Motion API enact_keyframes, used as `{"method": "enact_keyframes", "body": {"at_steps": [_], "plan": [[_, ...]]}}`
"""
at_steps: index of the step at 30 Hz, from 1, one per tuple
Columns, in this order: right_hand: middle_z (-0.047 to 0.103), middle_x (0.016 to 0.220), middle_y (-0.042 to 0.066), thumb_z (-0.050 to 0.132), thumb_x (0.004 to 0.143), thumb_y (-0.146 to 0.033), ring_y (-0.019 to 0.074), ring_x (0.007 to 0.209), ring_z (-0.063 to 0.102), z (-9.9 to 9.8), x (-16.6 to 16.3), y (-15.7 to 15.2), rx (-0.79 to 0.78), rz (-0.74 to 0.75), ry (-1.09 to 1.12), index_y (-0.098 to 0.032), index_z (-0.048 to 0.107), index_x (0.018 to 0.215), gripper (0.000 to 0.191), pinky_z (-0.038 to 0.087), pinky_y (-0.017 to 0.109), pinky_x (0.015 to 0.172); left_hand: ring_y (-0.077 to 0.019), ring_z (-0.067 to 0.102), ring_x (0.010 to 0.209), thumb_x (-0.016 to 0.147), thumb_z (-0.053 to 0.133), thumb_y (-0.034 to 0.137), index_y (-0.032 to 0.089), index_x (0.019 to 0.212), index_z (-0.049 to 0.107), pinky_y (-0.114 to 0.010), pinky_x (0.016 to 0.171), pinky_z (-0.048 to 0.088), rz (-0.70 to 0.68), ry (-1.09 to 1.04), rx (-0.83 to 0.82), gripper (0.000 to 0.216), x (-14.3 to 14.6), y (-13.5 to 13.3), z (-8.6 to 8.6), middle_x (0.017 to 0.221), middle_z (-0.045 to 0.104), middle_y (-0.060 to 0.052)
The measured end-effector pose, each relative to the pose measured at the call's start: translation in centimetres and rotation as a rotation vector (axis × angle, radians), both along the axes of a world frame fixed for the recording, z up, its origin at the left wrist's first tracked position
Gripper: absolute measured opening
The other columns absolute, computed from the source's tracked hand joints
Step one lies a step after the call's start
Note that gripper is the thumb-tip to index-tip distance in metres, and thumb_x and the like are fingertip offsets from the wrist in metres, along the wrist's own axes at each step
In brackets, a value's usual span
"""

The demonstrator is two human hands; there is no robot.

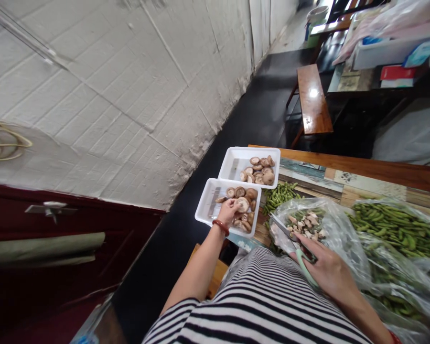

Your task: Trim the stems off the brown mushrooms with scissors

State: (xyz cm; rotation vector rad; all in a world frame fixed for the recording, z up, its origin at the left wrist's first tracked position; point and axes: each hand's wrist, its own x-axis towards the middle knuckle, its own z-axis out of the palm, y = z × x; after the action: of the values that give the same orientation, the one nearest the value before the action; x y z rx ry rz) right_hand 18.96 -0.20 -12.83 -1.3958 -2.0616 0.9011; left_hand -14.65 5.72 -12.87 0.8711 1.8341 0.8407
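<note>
My left hand (228,212), a reddish bracelet at its wrist, pinches a mushroom (242,205) over the nearer white tray (202,210). Several more brown-capped mushrooms lie in that tray around my fingers. In my right hand (324,265) is a pair of scissors (303,255) with light green handles, the blades pointing up and left. Just beyond the blades, an opened clear plastic bag (338,217) holds cut mushroom stems (308,224). A second white tray (232,165), behind the first, holds several mushrooms (260,171) on its right side.
Green bean pods (281,196) lie beside the trays, and more pods (401,229) fill plastic bags at right. Beyond the patterned table (369,184) stands a wooden bench (313,98). A white wall (129,71) runs along the left.
</note>
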Motion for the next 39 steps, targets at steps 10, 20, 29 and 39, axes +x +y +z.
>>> {"method": "enact_keyframes", "body": {"at_steps": [10, 20, 29, 39], "plan": [[0.078, 0.127, 0.006, 0.065, 0.092, -0.049, 0.028, 0.112, 0.076, 0.2, 0.0, -0.3, -0.033, -0.043, 0.089, -0.03, 0.072, 0.13, 0.044, 0.065, 0.042, 0.091, -0.0206, 0.071, 0.091, 0.06, 0.093, 0.032, 0.015, 0.114, 0.072, -0.035, 0.079, 0.06, 0.047, -0.609, 0.18, 0.06, 4.9, -2.1, 5.1, 0.114, 0.073, -0.011], [0.077, 0.128, 0.007, 0.064, 0.093, -0.049, 0.0283, 0.113, 0.075, 0.1, -0.2, -0.9, 0.011, -0.012, 0.035, -0.028, 0.07, 0.134, 0.046, 0.065, 0.043, 0.091, -0.027, 0.071, 0.105, 0.061, 0.095, 0.03, 0.016, 0.121, 0.072, -0.035, 0.083, 0.059, 0.009, -0.658, 0.191, 0.066, 5.5, -3.3, 7.1, 0.121, 0.075, -0.014], [0.078, 0.108, 0.007, 0.06, 0.098, -0.043, 0.0238, 0.095, 0.075, 3.1, -1.5, 0.0, 0.264, 0.1, -0.067, -0.024, 0.063, 0.141, 0.047, 0.062, 0.036, 0.084, -0.0301, 0.069, 0.114, 0.063, 0.096, 0.03, 0.017, 0.12, 0.071, -0.035, 0.085, 0.06, -0.025, -0.609, 0.235, 0.063, 5.9, -3.9, 7.8, 0.126, 0.074, -0.014], [0.076, 0.113, 0.009, 0.055, 0.101, -0.046, 0.0253, 0.096, 0.074, 3.1, -2.5, 0.2, 0.268, 0.113, -0.088, -0.022, 0.061, 0.143, 0.048, 0.06, 0.038, 0.081, -0.027, 0.069, 0.112, 0.062, 0.098, 0.029, 0.017, 0.117, 0.072, -0.038, 0.095, 0.057, -0.005, -0.577, 0.27, 0.062, 5.8, -4.3, 7.6, 0.119, 0.076, -0.011]]}}
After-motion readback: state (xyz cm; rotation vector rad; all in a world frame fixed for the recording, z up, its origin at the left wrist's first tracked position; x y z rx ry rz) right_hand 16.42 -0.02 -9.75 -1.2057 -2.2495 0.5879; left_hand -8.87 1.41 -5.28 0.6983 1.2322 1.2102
